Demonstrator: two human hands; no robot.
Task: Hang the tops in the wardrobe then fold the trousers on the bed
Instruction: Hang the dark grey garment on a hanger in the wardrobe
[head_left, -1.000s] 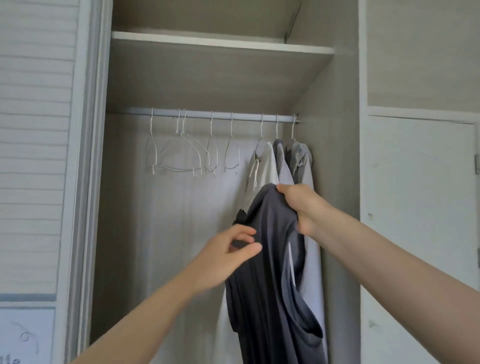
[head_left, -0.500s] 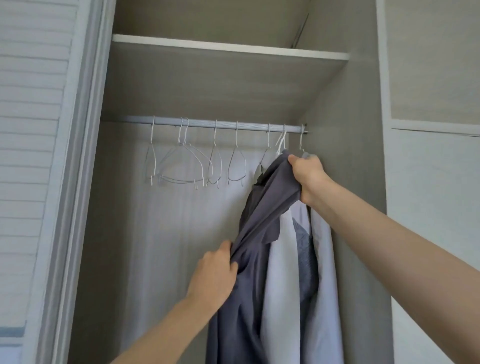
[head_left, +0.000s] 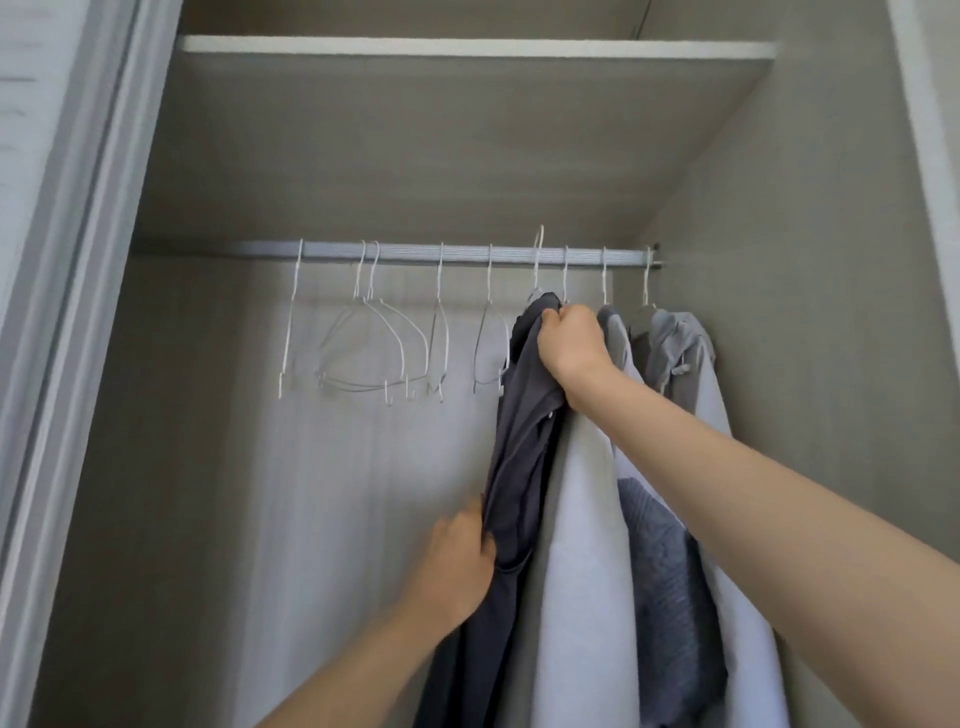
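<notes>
- Wardrobe rail (head_left: 467, 255) spans mid-frame — the hanger hook (head_left: 538, 249) pokes just above it.
- Right hand (head_left: 571, 343) grips the dark top (head_left: 524, 415) directly below (nearer the rail).
- Left hand (head_left: 457, 566) pinches its lower fabric.

Right hand (head_left: 571, 345) raised, arm extended upward from lower right, fingers curled in a fist-like grip, knuckles uppermost. Left hand (head_left: 457, 564) lower, forearm rising from bottom centre, fingers pinching closed.
</notes>
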